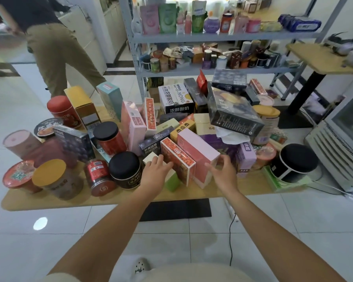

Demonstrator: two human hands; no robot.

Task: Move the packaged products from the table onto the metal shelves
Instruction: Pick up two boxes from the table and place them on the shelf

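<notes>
Crowded with packaged products (108, 139), a wooden table (49, 197) is standing in front of the metal shelves (212, 37) at the far side. At the near edge, the left hand (156, 171) is lying with fairly straight fingers against the left side of an orange box (177, 159). Just right of it, the right hand (220, 170) is curling thumb and fingers round the near right corner of a pink box (198, 151)

One wide-angle camera sits on the person's head, looking forward and down. The table (69, 202) lies close below, the metal shelves (212, 37) farther ahead.
</notes>
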